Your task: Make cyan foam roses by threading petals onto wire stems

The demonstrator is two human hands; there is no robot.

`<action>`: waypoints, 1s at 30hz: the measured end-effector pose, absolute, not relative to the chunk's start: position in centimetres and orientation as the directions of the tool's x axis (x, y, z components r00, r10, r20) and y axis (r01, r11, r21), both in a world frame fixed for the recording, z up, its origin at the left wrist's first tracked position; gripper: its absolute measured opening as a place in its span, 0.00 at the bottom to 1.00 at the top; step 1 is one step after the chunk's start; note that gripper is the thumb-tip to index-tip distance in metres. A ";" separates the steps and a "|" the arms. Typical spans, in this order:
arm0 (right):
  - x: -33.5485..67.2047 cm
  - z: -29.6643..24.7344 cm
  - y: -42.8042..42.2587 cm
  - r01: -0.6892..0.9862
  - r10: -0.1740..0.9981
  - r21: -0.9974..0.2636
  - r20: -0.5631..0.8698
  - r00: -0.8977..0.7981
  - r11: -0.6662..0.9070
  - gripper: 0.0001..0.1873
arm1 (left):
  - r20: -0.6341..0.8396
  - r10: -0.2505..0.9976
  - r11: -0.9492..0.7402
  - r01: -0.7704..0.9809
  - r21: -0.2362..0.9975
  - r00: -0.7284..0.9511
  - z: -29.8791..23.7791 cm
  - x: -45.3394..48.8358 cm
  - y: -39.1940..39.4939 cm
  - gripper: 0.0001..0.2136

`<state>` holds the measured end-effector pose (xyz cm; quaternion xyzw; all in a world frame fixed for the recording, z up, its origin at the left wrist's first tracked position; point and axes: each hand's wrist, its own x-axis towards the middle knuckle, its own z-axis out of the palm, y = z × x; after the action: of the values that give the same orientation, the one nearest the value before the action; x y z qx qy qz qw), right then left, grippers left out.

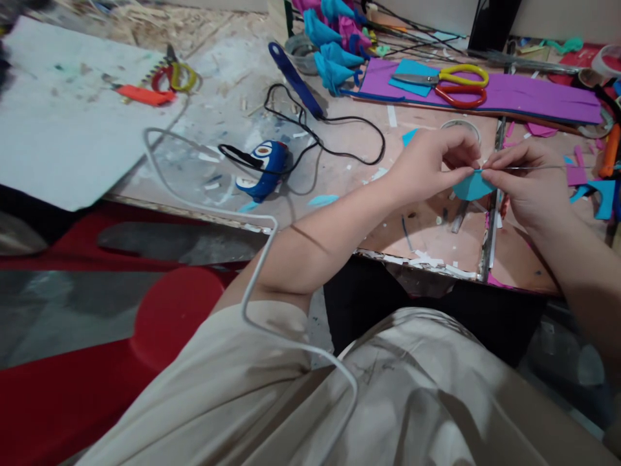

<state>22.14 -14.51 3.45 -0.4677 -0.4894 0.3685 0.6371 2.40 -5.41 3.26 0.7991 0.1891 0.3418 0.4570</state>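
Over the right part of the table, my left hand [439, 152] pinches the upper edge of a blue craft-foam piece [470, 188] between thumb and fingers. My right hand [526, 171] is closed at the same edge, its fingertips almost meeting the left ones. A thin wire [550, 167] passes through the right hand and sticks out to the right. The foam hangs below the fingertips; where it meets the wire is hidden by the fingers. Behind the hands lies a roll of tape [460, 123], partly covered.
Scissors [463, 84] with yellow and red handles lie on purple foam sheets [524, 94]. Blue foam flowers [334, 58] are piled at the back. A blue case with a black cord [264, 171] sits left of my arm. A white cable [262, 259] crosses my lap.
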 end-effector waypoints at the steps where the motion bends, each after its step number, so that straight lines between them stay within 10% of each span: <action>1: 22.2 3.4 -14.5 -0.015 0.932 -0.960 0.266 0.247 0.279 0.14 | 0.375 0.612 -0.518 -0.007 0.855 0.696 3.3 2.4 -5.4 0.12; 30: 22.3 3.3 -14.2 -0.039 0.940 -0.973 0.207 0.270 0.225 0.14 | 0.334 0.618 -0.534 0.068 0.843 0.711 2.9 2.4 -4.9 0.11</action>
<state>22.33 -14.24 3.33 -0.4866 -0.4631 0.3879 0.6310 2.37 -4.85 2.86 0.8165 0.2100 0.3166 0.4347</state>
